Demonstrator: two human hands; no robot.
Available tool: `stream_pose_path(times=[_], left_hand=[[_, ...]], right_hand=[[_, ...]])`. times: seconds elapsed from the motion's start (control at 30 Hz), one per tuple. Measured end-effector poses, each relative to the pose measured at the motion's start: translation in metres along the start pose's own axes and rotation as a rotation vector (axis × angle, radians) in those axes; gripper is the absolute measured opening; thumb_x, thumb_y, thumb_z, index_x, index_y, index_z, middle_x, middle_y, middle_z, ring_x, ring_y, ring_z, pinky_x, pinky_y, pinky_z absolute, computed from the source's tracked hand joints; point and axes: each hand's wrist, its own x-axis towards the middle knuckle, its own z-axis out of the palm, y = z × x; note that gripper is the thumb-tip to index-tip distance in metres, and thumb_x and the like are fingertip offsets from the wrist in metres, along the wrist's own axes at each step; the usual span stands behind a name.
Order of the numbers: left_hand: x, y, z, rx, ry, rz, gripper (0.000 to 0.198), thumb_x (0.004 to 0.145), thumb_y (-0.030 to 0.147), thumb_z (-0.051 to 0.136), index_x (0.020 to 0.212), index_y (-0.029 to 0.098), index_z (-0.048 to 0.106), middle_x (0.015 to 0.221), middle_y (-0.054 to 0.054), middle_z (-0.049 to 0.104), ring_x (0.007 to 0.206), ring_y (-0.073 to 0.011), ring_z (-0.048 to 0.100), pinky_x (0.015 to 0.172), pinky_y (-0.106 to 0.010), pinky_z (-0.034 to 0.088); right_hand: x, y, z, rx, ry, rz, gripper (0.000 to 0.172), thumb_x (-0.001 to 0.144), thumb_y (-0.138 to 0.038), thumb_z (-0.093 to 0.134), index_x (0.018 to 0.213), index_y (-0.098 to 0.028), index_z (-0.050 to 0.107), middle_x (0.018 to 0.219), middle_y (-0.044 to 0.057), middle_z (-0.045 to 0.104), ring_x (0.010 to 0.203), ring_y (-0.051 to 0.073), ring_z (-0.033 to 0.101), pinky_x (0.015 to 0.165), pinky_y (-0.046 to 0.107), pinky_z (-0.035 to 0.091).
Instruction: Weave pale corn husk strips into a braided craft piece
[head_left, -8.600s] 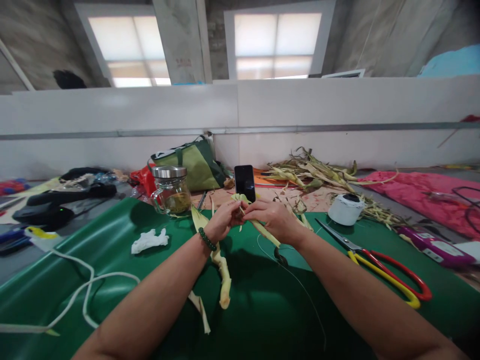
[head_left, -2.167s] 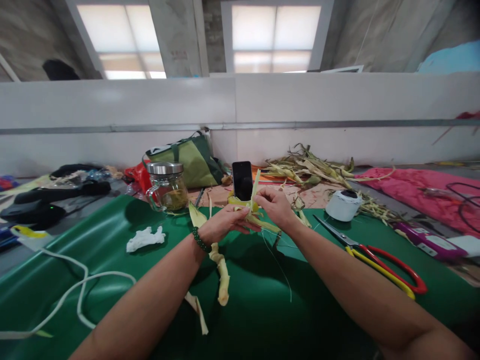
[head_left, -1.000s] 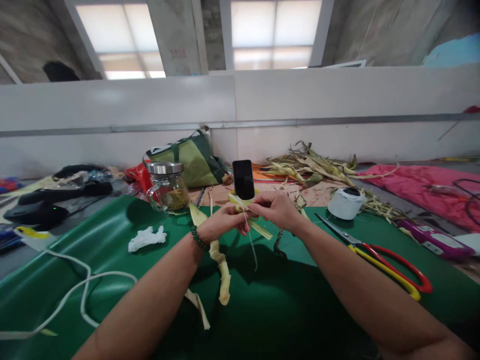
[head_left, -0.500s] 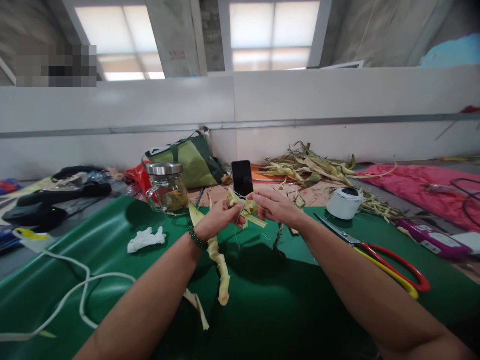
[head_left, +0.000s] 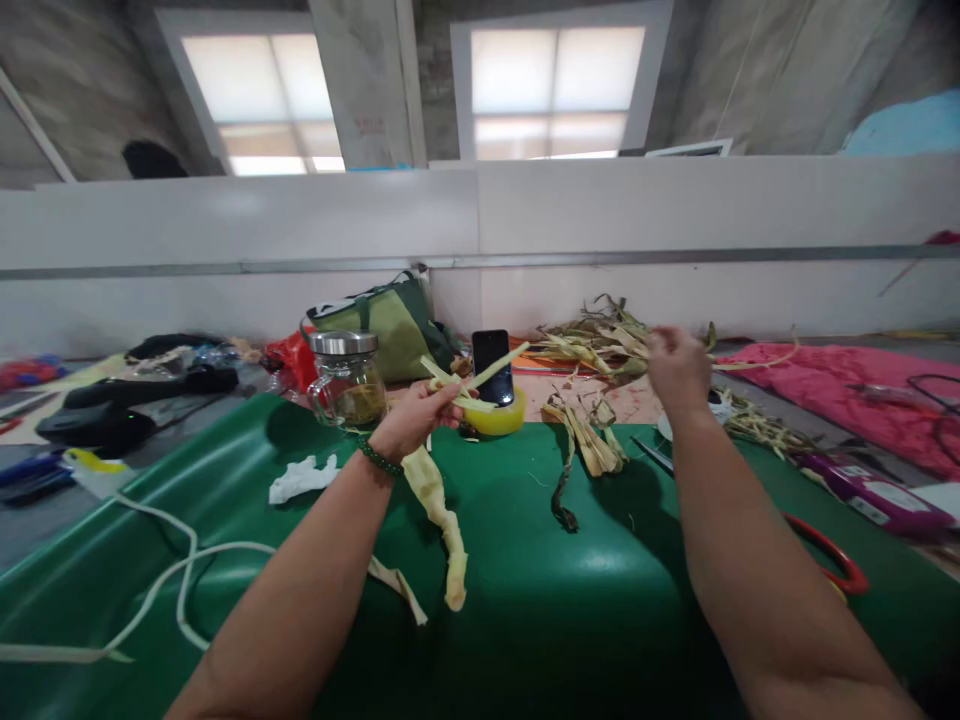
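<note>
My left hand (head_left: 420,412) is closed around pale yellow-green husk strips (head_left: 491,368), which cross one another in front of the phone. My right hand (head_left: 679,365) is raised at the right before the heap of dried husks (head_left: 600,335). Its fingers look pinched together but are blurred, so what they hold is not clear. Below that hand, my wrist partly hides the white thread spool (head_left: 721,408). A peeled, twisted pale stalk (head_left: 446,535) lies on the green mat (head_left: 540,620) beside my left forearm. A bundle of dry husks (head_left: 592,440) rests at centre right.
The phone (head_left: 493,365) leans upright by a yellow tape roll (head_left: 499,415). A lidded glass jug (head_left: 349,385) and a green bag (head_left: 382,325) stand behind my left hand. Scissors (head_left: 832,555) lie partly under my right forearm. White tissue (head_left: 302,478) and a white cable (head_left: 187,560) are at left.
My hands have moved apart. The right has risen away to the right, while the left keeps the husk strips. The tape roll and dry husk bundle show more fully.
</note>
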Motion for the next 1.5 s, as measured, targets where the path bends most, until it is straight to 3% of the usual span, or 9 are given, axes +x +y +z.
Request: stream_pose_path(times=[0.1,0.27,0.43,0.6,0.8,0.9,1.07,1.27,1.5], left_hand=[[-0.006,0.000,0.008,0.144,-0.144,0.026,0.030,0.077,0.039,0.065,0.075,0.009,0.069,0.047,0.001,0.058,0.043,-0.0060,0.051,0.045,-0.016,0.040],[-0.009,-0.005,0.018,0.311,-0.303,0.013,0.033,0.079,0.042,0.062,0.075,0.010,0.069,0.049,-0.001,0.061,0.045,-0.0082,0.055,0.048,-0.018,0.043],[-0.011,-0.006,0.028,0.467,-0.382,0.053,0.041,0.081,0.044,0.059,0.055,0.012,0.059,0.050,-0.002,0.062,0.046,-0.0085,0.055,0.050,-0.018,0.044],[-0.016,-0.008,0.039,0.538,-0.476,0.033,0.043,0.082,0.046,0.056,0.054,0.014,0.055,0.049,0.000,0.059,0.045,-0.0083,0.055,0.049,-0.018,0.043],[-0.013,-0.012,0.034,0.511,-0.400,-0.047,0.036,0.081,0.042,0.057,0.059,0.014,0.054,0.048,0.001,0.059,0.043,-0.0087,0.054,0.045,-0.018,0.042],[-0.011,-0.009,0.030,0.523,-0.398,-0.067,0.036,0.080,0.039,0.058,0.055,0.014,0.052,0.046,0.001,0.058,0.040,-0.0074,0.051,0.044,-0.017,0.040],[-0.015,-0.008,0.038,0.539,-0.387,-0.061,0.035,0.079,0.035,0.059,0.052,0.015,0.048,0.044,0.003,0.055,0.038,-0.0066,0.048,0.041,-0.016,0.038],[-0.019,-0.008,0.044,0.439,-0.435,-0.127,0.030,0.080,0.030,0.056,0.055,0.014,0.053,0.044,0.002,0.056,0.037,-0.0061,0.048,0.042,-0.017,0.039],[-0.014,-0.012,0.036,0.227,-0.385,-0.199,0.020,0.075,0.029,0.061,0.069,0.011,0.065,0.043,0.003,0.053,0.038,-0.0054,0.046,0.041,-0.016,0.038]], right_hand=[[-0.018,-0.014,-0.002,-0.414,-0.181,-0.040,0.028,0.072,-0.043,0.064,0.063,-0.016,0.064,0.075,0.012,0.064,0.092,0.031,0.056,0.080,0.045,0.040],[-0.055,-0.058,-0.006,-0.216,0.091,-0.593,0.046,0.089,-0.048,0.038,0.077,-0.017,0.069,0.088,0.013,0.066,0.094,0.025,0.056,0.087,0.040,0.039],[-0.090,-0.073,0.017,-0.095,-0.878,-0.314,0.069,0.089,-0.063,0.026,0.056,-0.017,0.065,0.054,0.005,0.060,0.056,0.016,0.055,0.058,0.028,0.041],[-0.097,-0.064,0.034,0.089,-1.270,-0.156,0.069,0.088,-0.066,0.025,0.064,-0.016,0.068,0.061,0.004,0.063,0.056,0.013,0.052,0.054,0.025,0.040],[-0.080,-0.057,0.031,0.159,-0.971,-0.285,0.054,0.081,-0.062,0.046,0.073,-0.015,0.071,0.068,0.003,0.065,0.064,0.014,0.055,0.060,0.025,0.040],[-0.083,-0.058,0.031,0.153,-1.074,-0.220,0.058,0.083,-0.063,0.042,0.067,-0.015,0.071,0.069,0.006,0.067,0.067,0.015,0.058,0.067,0.028,0.042],[-0.105,-0.056,0.047,0.151,-1.358,0.061,0.068,0.083,-0.068,0.036,0.048,-0.016,0.063,0.052,0.003,0.058,0.056,0.013,0.050,0.060,0.027,0.038],[-0.112,-0.062,0.055,0.809,-1.100,0.482,0.033,0.052,-0.039,0.082,0.070,-0.016,0.067,0.057,-0.004,0.055,0.048,0.004,0.036,0.046,0.019,0.029],[-0.101,-0.072,0.032,0.927,-0.885,0.215,0.034,0.066,-0.049,0.071,0.082,-0.018,0.069,0.068,0.000,0.064,0.050,0.005,0.043,0.048,0.020,0.034]])
